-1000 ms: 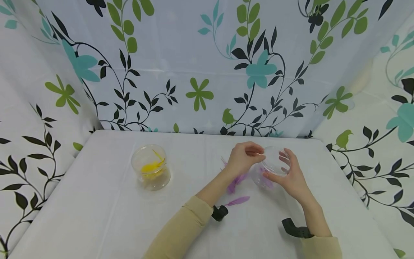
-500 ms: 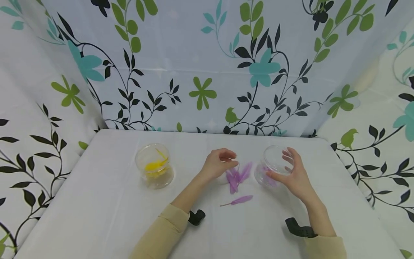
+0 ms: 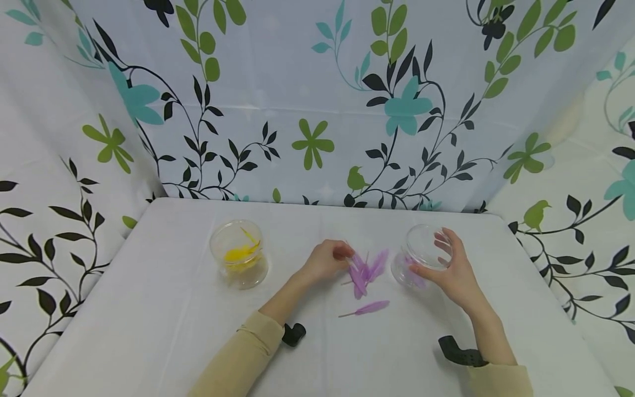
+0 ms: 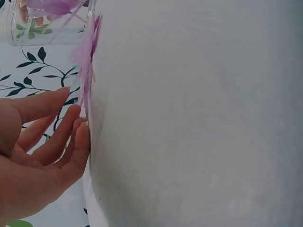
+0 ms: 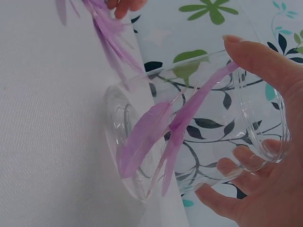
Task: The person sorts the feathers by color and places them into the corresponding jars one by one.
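Observation:
My right hand (image 3: 453, 273) grips a clear jar (image 3: 426, 246) near its rim, thumb on one side and fingers round the other. Inside the jar lie purple feathers (image 5: 147, 137), seen through its wall in the right wrist view. My left hand (image 3: 327, 259) is low over the tabletop at the left edge of a loose pile of purple feathers (image 3: 364, 273). Its thumb and fingertips (image 4: 75, 109) stand slightly apart, right beside the feathers, with nothing seen between them. One single purple feather (image 3: 369, 308) lies apart, in front of the pile.
A second clear jar (image 3: 248, 278), with yellow feathers (image 3: 243, 253) in it, stands to the left on the white-covered table (image 3: 149, 325). A leaf-patterned curtain (image 3: 278, 82) hangs behind the table and along its sides. Black wrist mounts (image 3: 461, 353) sit at my wrists.
My left hand has moved from the jar's rim left and down to the feather pile. My right hand keeps its grip on the jar in about the same spot.

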Action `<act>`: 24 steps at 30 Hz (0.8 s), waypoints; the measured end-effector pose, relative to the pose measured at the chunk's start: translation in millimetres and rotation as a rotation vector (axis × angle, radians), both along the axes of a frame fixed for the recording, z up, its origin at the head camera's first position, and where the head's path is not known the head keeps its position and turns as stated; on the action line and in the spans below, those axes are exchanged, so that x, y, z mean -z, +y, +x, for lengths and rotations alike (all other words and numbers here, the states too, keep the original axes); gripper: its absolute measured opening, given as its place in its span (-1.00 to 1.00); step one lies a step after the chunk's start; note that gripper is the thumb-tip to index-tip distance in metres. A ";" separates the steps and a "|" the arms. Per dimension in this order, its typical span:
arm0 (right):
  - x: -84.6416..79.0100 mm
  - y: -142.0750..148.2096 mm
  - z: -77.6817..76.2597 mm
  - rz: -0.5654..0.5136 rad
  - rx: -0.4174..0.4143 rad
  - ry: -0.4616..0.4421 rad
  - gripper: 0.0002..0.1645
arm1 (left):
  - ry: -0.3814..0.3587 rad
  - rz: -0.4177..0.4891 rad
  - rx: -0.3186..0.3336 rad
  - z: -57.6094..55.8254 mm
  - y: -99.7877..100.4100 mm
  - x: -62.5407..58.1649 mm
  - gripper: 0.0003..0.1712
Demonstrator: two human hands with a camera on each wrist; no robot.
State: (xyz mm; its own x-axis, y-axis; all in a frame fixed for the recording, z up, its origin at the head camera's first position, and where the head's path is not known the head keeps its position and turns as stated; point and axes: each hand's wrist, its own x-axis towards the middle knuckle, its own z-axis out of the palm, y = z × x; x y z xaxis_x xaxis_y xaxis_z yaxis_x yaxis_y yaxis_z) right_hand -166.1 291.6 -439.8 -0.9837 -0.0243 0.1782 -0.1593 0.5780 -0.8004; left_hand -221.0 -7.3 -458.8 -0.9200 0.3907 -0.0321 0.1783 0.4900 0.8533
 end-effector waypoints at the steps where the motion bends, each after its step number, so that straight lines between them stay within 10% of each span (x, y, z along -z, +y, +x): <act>1: 0.2 -0.1 -0.1 0.000 0.000 0.000 0.32 | 0.005 -0.013 0.007 0.2 0.2 0.4 -0.72; 24: 0.1 0.3 0.0 -0.010 -0.003 -0.020 0.35 | 0.055 -0.160 0.051 4.6 0.9 0.4 -0.91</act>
